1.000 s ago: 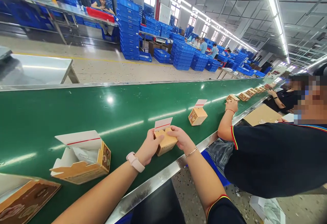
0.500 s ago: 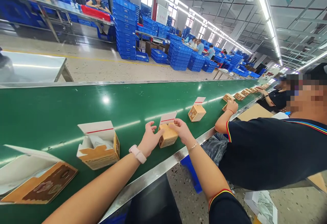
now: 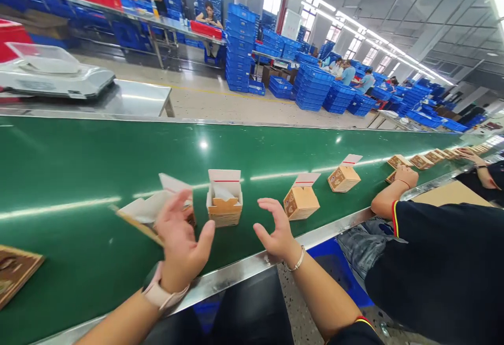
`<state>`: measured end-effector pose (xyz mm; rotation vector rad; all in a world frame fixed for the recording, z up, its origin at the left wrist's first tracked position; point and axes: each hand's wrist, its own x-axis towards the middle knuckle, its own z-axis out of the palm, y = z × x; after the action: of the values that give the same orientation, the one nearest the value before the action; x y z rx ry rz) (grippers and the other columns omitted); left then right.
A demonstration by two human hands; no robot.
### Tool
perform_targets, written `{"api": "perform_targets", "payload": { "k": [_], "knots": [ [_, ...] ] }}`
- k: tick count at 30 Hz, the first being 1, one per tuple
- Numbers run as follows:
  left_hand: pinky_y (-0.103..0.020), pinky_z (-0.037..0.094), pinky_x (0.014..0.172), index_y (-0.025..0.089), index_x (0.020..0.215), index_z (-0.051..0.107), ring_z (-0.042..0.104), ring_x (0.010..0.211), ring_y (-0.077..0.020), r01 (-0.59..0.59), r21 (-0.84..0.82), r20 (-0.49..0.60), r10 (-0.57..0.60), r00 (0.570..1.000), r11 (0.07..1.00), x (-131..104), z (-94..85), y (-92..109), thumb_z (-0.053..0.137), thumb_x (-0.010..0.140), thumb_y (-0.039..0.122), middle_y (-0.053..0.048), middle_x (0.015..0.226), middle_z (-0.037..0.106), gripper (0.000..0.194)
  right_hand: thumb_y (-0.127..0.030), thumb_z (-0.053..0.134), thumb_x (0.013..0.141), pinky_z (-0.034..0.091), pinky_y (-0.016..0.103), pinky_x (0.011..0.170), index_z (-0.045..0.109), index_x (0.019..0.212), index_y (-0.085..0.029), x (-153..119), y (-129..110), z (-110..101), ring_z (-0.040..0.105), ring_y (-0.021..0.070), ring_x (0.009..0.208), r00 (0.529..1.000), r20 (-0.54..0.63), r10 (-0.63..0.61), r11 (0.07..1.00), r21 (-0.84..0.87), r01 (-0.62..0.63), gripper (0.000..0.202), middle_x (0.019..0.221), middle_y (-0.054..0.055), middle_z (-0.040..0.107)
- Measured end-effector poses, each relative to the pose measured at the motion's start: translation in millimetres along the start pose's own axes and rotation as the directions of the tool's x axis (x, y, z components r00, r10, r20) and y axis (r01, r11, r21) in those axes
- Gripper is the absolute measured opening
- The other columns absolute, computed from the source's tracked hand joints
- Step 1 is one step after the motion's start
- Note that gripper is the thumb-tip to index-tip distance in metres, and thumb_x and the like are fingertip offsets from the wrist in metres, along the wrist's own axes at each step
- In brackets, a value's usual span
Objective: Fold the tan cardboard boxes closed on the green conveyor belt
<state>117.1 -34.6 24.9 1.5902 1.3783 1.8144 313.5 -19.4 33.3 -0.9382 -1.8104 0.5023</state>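
My left hand (image 3: 183, 242) is open, fingers and thumb apart, in front of an open carton (image 3: 145, 211) that it partly covers. To the right of it stands another carton (image 3: 224, 212), its white lid flap with a red line raised and a pale packet (image 3: 223, 192) inside. My right hand (image 3: 277, 232) is open and holds nothing, between that carton and a brown box (image 3: 302, 203) whose top is folded in and whose flap stands up. A similar box (image 3: 344, 178) sits farther right. All rest on the green conveyor belt (image 3: 98, 161).
A flat brown carton (image 3: 16, 271) lies at the belt's left end. A co-worker's hand (image 3: 405, 176) touches boxes farther along to the right. The metal rail (image 3: 252, 269) edges the belt on my side. Across it stand a scale (image 3: 51, 77) and blue crates (image 3: 240, 45).
Both hands have come away from the box they were at and moved left toward the open cartons. My view has turned left, bringing the scale into sight.
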Motion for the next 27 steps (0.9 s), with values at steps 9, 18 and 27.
{"api": "perform_targets", "payload": {
  "k": [9,18,27],
  "knots": [
    [-0.051,0.04,0.102,0.021,0.144,0.016,0.031,0.135,-0.0306,-0.124,0.095,0.166,0.107,0.98,0.988,-33,40.1,0,0.049,0.086,0.024,-0.02,0.144,0.029,0.067,-0.041,0.068,0.074,0.028,0.05,0.108,0.054,0.123,-0.027,44,43,16,0.04,0.0262,0.129,0.971,0.232,-0.053,0.999,0.002,0.054,0.053,0.133,0.008,0.052],
    [-0.048,0.038,0.105,0.019,0.145,0.018,0.036,0.134,-0.0287,-0.066,0.077,0.274,0.042,0.961,0.995,-16,55.0,-11,0.05,0.086,0.024,-0.018,0.145,0.035,0.067,-0.046,0.057,0.082,0.038,0.048,0.097,0.071,0.089,-0.029,54,41,-6,0.053,0.0257,0.104,0.907,0.42,-0.042,0.998,-0.025,0.058,0.024,0.099,0.005,0.069],
    [-0.048,0.035,0.106,0.019,0.139,0.038,0.037,0.134,-0.0266,-0.33,0.231,0.513,0.174,0.84,0.915,7,70.8,-20,0.036,0.093,0.031,-0.013,0.139,0.048,0.048,-0.057,0.046,0.086,0.046,0.042,0.09,0.07,0.096,-0.028,33,42,-28,0.056,0.0237,0.1,0.964,0.264,0.022,0.994,0.098,-0.049,0.04,0.099,0.006,0.066]
  ]
}}
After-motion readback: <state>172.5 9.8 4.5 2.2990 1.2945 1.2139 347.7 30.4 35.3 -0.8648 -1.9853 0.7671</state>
